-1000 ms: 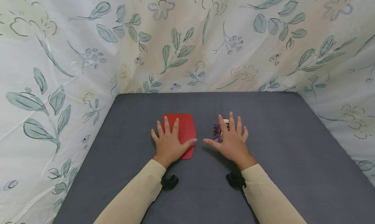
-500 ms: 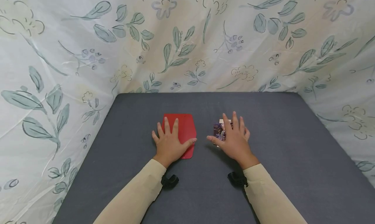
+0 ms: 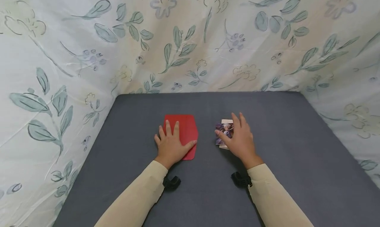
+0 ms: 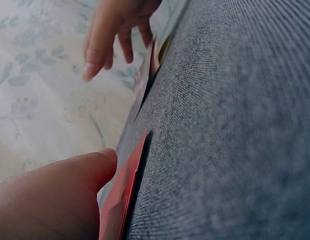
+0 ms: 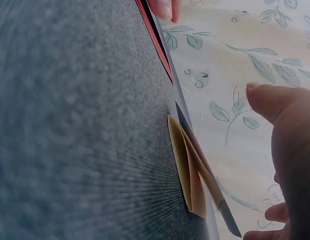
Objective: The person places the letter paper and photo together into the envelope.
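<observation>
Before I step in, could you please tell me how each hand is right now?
Left hand: open, spread on the red envelope.
Right hand: open, holding nothing, over the picture card.

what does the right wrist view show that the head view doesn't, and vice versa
Only the right wrist view: the open layers of the folded tan paper under the card, seen edge-on, and the gap between that card and the right thumb.

Only the head view: the card's printed picture, the cream sleeves and the black wrist devices.

Both: the right hand, part of the left hand, the red envelope, gray surface and floral cloth.
</observation>
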{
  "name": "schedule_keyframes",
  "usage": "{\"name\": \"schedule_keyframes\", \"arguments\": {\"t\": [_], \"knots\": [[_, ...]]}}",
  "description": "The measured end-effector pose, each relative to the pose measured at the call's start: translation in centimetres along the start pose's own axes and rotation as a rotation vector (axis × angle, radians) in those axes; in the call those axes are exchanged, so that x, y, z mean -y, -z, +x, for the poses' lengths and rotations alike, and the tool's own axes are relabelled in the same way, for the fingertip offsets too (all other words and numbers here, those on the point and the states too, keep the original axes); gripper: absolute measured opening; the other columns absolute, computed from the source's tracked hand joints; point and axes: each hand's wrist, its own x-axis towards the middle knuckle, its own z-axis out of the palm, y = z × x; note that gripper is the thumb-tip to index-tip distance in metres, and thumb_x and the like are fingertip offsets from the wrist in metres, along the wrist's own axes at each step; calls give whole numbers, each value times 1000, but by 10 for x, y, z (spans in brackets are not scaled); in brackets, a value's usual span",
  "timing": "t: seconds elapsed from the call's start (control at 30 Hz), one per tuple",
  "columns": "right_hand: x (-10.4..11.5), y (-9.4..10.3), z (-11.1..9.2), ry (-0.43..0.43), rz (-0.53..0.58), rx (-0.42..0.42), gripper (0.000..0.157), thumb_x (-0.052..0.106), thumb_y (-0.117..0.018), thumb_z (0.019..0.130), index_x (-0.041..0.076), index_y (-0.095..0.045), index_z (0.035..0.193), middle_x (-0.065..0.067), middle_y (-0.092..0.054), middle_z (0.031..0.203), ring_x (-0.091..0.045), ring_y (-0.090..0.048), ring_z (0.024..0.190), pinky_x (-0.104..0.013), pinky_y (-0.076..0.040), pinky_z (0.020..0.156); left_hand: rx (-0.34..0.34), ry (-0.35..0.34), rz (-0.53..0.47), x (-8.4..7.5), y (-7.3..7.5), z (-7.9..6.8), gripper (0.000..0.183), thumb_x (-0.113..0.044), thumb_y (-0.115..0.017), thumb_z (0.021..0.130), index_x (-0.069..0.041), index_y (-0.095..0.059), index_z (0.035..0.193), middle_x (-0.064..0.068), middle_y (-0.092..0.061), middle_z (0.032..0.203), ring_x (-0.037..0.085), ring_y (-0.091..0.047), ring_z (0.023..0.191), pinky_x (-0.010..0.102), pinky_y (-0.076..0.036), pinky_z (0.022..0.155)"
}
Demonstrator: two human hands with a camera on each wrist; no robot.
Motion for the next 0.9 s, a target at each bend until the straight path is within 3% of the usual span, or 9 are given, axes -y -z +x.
{"name": "schedule_keyframes", "arguments": {"t": [0.37,0.63,0.9], "knots": [[-5,4,9,-59,82,-31,88,39,-77,102,-1,-33,168,-33,-29,168,-56,-33,151,-73,-33,115,52,32,-90,0,3,5,104,-63,-73,94,-8,-32,172,27,-14,177,54,-14,158,75,-14,118],[-8,7,15,-171,134,-40,81,28,-77,103,-6,-36,165,-35,-39,158,-53,-42,145,-68,-37,115,12,37,-163,-3,8,8,88,-43,-71,96,0,-40,166,30,-19,174,54,-14,157,73,-14,119],[-8,14,17,-239,117,-15,76,24,-75,103,-7,-39,162,-32,-60,133,-49,-61,117,-66,-51,93,4,70,-197,-5,10,10,81,-37,-69,96,3,-45,162,31,-19,174,55,-12,158,72,-12,120]]}}
